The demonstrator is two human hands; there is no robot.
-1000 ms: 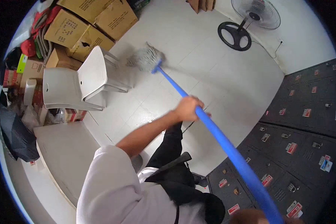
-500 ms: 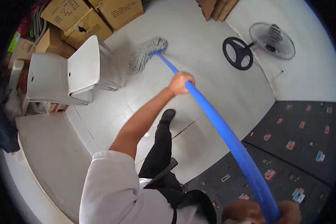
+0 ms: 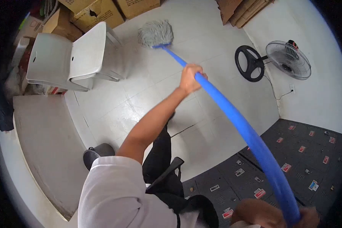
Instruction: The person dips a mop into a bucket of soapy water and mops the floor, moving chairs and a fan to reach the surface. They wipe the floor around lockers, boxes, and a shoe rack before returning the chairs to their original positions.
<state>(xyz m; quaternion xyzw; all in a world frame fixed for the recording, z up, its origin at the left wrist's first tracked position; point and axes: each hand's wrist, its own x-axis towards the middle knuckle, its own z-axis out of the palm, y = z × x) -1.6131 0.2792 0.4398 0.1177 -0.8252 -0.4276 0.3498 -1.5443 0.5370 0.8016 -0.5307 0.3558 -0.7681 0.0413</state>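
A long blue mop handle (image 3: 235, 117) runs from the lower right up to a grey string mop head (image 3: 155, 33) on the white tiled floor. Its strands lie bunched on the far side of the blue crossbar (image 3: 161, 46). Around the middle of the handle is my left hand (image 3: 192, 78), closed, with the arm stretched forward. My right hand (image 3: 309, 218) is closed around the handle's near end at the bottom edge, partly cut off and blurred.
White plastic chairs (image 3: 87, 49) stand left of the mop, cardboard boxes (image 3: 98, 15) behind them. A black bucket (image 3: 98, 154) is beside the grey step (image 3: 45, 140). At right are a fan (image 3: 288, 60) with a corded plug and dark locker doors (image 3: 300, 152).
The mop head has moved farther away, and its strands, trailing to the left before, now bunch beyond the crossbar. My view has shifted, bringing the black bucket into sight.
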